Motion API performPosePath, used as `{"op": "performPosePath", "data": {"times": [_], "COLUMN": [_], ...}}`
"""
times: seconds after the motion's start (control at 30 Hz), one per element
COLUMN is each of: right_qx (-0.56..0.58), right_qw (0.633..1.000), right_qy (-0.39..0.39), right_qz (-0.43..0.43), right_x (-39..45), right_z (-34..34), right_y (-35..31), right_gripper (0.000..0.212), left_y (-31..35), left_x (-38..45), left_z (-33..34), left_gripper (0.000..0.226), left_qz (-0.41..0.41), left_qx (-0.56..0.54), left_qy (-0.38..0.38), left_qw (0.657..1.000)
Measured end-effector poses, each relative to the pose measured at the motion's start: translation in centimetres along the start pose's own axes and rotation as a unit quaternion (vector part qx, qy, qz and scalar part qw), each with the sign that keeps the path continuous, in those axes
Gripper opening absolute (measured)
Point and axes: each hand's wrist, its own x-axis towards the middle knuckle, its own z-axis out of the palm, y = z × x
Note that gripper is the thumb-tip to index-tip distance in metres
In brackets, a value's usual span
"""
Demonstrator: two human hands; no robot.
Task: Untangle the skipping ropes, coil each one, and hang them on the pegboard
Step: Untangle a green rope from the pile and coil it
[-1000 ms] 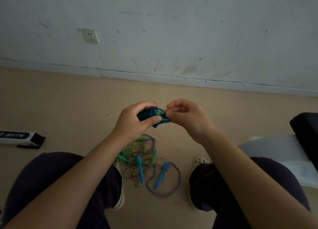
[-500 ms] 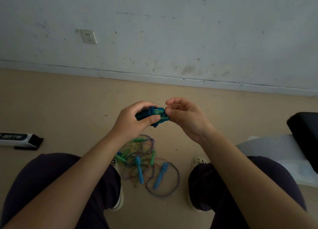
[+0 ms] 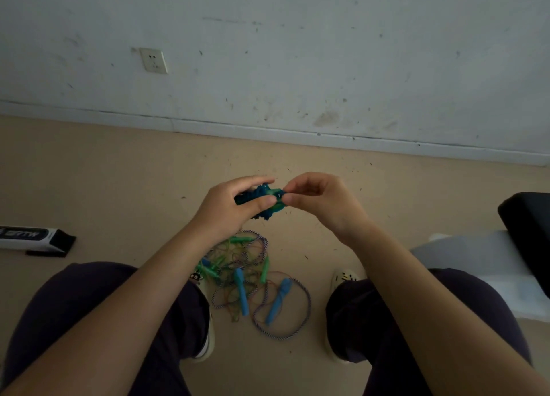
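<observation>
Left hand grips the coiled rope bundle; right hand pinches its 3 o'clock end. Tangled ropes lie at 6 o'clock, bare floor toward 12.

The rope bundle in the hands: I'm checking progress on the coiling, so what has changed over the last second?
Little. The left hand keeps gripping the blue-green rope bundle, and the right hand keeps pinching its end; both drifted slightly up together. Nothing was taken or let go. The tangled ropes on the floor between the feet lie as before.
</observation>
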Motion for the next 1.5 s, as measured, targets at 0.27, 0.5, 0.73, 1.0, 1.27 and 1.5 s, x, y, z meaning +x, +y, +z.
{"op": "performPosePath", "data": {"times": [0.27,0.5,0.73,1.0,1.27,1.5], "right_qx": [-0.026,0.223,0.067,0.036,0.015,0.037], "right_qw": [0.996,0.968,0.998,0.987,0.983,0.985], "right_qy": [0.068,0.088,-0.01,0.158,0.181,0.12], "right_qz": [-0.06,0.076,0.02,-0.009,0.027,0.116], "right_x": [-0.1,0.6,0.9,0.6,4.4,13.1], "right_z": [0.6,0.1,0.6,-0.4,-1.6,0.9], "right_y": [-0.1,-0.3,0.2,-0.4,0.2,9.6], "right_gripper": [0.005,0.015,0.014,0.024,0.025,0.021], "left_y": [0.0,1.1,0.6,1.2,1.4,-10.4], "left_x": [0.2,0.2,-0.5,-0.3,3.1,11.7], "left_z": [0.0,0.0,-0.4,-0.2,0.0,2.3], "left_gripper": [0.035,0.01,0.03,0.024,0.029,0.048], "left_qz": [-0.055,-0.048,-0.077,-0.024,-0.048,-0.195], "left_qx": [0.009,-0.014,-0.032,-0.064,-0.014,0.0], "left_qy": [0.005,-0.081,-0.052,-0.098,-0.01,0.088], "left_qw": [0.998,0.996,0.995,0.993,0.999,0.977]}}
